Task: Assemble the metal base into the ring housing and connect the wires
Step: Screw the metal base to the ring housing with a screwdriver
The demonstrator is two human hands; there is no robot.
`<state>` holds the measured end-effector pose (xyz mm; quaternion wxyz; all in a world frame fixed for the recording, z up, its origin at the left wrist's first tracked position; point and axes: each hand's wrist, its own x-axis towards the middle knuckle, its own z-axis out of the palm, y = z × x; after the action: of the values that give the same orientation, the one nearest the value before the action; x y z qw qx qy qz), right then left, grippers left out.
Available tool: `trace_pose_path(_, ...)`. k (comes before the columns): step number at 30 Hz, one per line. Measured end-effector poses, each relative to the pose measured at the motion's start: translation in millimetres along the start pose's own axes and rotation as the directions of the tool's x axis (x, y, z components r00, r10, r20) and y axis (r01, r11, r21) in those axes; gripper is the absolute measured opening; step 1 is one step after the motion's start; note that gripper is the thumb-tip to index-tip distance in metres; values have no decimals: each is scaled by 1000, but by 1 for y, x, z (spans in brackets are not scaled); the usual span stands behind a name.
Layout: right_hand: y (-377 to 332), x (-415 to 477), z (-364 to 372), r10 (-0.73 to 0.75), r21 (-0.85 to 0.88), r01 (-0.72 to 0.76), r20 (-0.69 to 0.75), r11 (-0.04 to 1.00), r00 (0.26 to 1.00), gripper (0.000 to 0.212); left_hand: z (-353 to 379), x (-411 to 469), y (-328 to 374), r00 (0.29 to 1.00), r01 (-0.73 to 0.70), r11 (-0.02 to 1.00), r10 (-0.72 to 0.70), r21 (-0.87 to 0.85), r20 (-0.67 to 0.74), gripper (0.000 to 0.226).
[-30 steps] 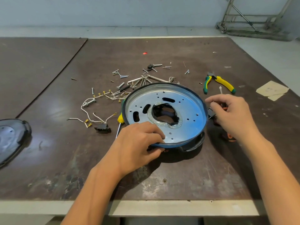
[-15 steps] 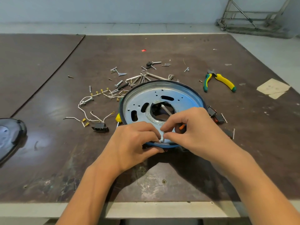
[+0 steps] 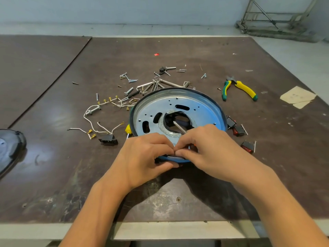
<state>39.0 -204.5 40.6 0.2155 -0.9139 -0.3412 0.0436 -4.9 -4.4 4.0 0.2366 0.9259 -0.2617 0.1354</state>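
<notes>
Both hands are meeting at the near rim of the round, blue-tinted metal base (image 3: 178,104), which is lying flat inside the black ring housing (image 3: 131,120) on the dark brown counter (image 3: 178,198). The left hand (image 3: 147,157) is curling over that rim with its thumb tucked beneath, gripping the edge, apparently to steady the metal base while the other hand works. The right hand (image 3: 210,150) is curled as well, its fingertips touching the left's. A silver screwdriver shaft (image 3: 179,128) is jutting out from under it towards the ragged opening at the centre of the metal base, so the hand seems to be parking the tool in its palm while pinching something small at the rim. What that small thing is I cannot tell, since the fingers are covering it; my guess is a fastener being started. White wires with brass terminals (image 3: 99,120) and a black connector block (image 3: 108,139) are lying loose to the left of the metal base, joined to nothing on it. Loose screws and hex keys (image 3: 153,84) are lying scattered just behind it, within easy reach. Yellow-and-green pliers (image 3: 238,90) are resting behind it to the right, and red rocker switches (image 3: 239,130) are waiting just beside its right edge, so the wiring looks not yet begun.
</notes>
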Motion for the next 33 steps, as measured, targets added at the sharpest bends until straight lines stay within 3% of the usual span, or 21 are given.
trace_pose_path(4,3,1,-1,15,84,-19,43,996,999,13,0,0,0,1000,4,1000,-4,5,11,19)
trace_pose_path(9,10,3,-5,190,404,-166,-21,900,981,15,-1,-1,2,1000,1,999,-2,46,15,18)
trace_pose_path(14,12,6,-7,374,712,-278,23,645,927,36,-3,-1,3,999,6,997,-10,83,44,18)
trace_pose_path(17,16,7,-10,381,842,-260,72,472,922,45,-3,1,4,999,14,996,-18,84,50,18)
trace_pose_path(25,29,5,-12,261,951,-164,93,262,961,34,-5,3,5,998,27,994,-33,106,61,18)
trace_pose_path(30,33,4,-12,264,953,-170,102,250,959,30,-6,4,6,997,34,992,-42,121,63,16)
trace_pose_path(33,34,5,-9,239,974,-147,103,174,966,30,-7,4,6,996,58,994,-64,94,62,16)
